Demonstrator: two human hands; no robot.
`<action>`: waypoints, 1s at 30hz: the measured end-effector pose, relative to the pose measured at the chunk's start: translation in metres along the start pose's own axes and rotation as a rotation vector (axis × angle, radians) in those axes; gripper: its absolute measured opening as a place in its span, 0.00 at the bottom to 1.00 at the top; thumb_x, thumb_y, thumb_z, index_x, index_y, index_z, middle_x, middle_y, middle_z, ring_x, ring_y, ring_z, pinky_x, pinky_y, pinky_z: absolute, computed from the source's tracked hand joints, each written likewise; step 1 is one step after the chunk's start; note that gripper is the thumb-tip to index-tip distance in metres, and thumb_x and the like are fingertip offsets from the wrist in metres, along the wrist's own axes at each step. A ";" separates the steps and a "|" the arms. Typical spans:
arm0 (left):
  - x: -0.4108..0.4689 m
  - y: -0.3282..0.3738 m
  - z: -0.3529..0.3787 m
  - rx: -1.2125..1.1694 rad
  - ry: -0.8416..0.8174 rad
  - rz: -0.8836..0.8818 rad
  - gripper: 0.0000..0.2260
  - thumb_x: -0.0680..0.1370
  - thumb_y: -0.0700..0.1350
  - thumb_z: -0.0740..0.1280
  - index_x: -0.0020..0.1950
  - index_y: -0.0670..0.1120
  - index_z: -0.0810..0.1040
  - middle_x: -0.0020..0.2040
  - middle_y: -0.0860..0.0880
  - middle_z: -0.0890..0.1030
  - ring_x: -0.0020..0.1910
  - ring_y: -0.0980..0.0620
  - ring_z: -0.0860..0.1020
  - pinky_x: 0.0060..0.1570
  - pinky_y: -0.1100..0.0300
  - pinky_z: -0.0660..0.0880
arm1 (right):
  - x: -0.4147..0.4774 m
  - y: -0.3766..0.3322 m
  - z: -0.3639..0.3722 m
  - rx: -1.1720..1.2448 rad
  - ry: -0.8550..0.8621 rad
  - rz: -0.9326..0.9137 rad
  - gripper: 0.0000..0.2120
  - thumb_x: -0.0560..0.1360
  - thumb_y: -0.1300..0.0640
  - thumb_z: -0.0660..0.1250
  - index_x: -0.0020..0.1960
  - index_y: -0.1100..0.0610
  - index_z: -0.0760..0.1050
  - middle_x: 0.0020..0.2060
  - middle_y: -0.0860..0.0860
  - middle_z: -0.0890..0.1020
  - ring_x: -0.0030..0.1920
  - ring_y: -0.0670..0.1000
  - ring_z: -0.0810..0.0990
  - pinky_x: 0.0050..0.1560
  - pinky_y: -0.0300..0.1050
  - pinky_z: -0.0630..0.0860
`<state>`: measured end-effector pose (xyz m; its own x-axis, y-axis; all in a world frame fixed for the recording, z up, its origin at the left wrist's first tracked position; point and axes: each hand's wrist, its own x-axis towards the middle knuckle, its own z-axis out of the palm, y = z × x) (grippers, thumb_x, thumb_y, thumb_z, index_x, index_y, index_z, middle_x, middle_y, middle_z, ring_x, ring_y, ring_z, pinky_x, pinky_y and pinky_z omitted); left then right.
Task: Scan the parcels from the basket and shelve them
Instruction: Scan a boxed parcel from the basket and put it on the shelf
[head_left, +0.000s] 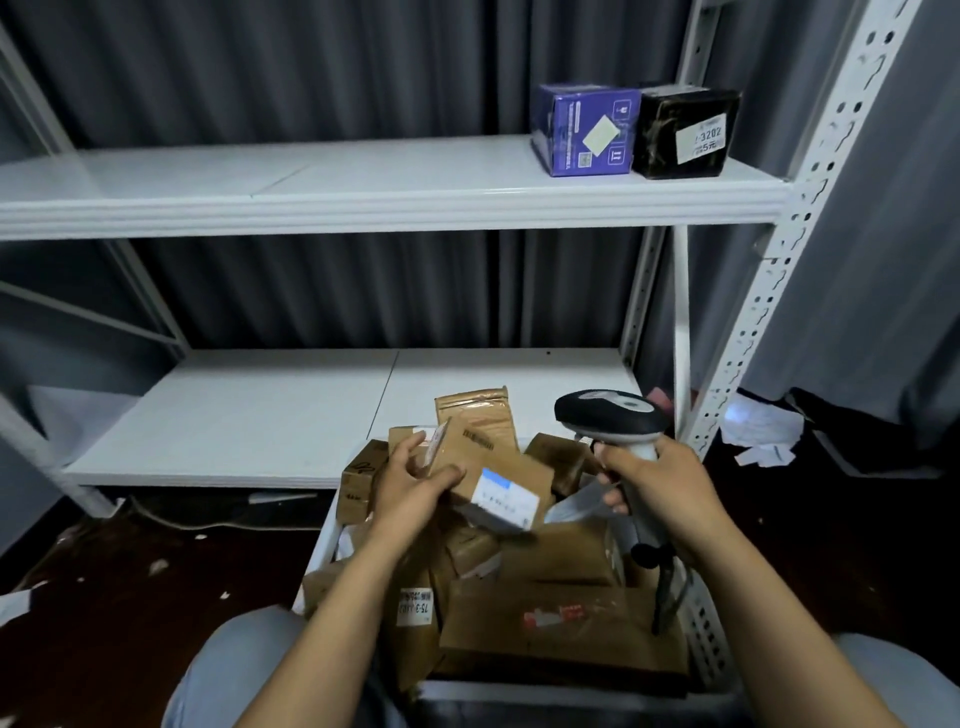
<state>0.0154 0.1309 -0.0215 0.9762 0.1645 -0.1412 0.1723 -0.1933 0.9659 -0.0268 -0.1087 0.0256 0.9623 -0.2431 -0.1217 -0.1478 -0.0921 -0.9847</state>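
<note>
Above the basket (704, 629), a brown parcel (522, 465) is pinched in the curled grip of the left hand (410, 486). Its label (506, 496) is best tilted flat toward the scanner (610, 415), which is clasped over the basket's right side in the closed grip of the right hand (665, 483).

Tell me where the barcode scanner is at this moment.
In the head view, the barcode scanner sits right of centre, gripped by the right hand above the basket, beside the parcel the left hand holds.
</note>
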 end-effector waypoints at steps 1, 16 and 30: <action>-0.007 0.004 0.004 -0.105 -0.022 -0.013 0.25 0.74 0.41 0.73 0.68 0.50 0.70 0.54 0.51 0.78 0.46 0.58 0.77 0.39 0.70 0.72 | -0.003 -0.001 0.000 0.048 0.011 0.009 0.06 0.75 0.61 0.70 0.48 0.65 0.78 0.33 0.57 0.81 0.29 0.53 0.78 0.29 0.41 0.77; -0.048 0.028 0.027 0.008 -0.426 0.037 0.44 0.73 0.45 0.73 0.79 0.54 0.47 0.70 0.52 0.71 0.48 0.67 0.74 0.37 0.77 0.73 | -0.010 -0.004 -0.028 0.283 0.181 -0.006 0.06 0.74 0.58 0.73 0.48 0.59 0.80 0.42 0.57 0.86 0.35 0.52 0.82 0.37 0.45 0.78; -0.041 0.017 0.024 -0.220 -0.229 -0.109 0.24 0.73 0.44 0.72 0.65 0.58 0.69 0.57 0.47 0.81 0.53 0.47 0.81 0.58 0.48 0.77 | -0.018 -0.009 -0.031 0.083 0.048 -0.064 0.04 0.75 0.60 0.71 0.47 0.61 0.81 0.38 0.53 0.86 0.36 0.47 0.84 0.33 0.38 0.78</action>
<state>-0.0190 0.0976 -0.0047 0.9622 -0.0534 -0.2670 0.2688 0.0306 0.9627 -0.0503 -0.1337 0.0404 0.9569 -0.2855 -0.0537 -0.0647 -0.0291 -0.9975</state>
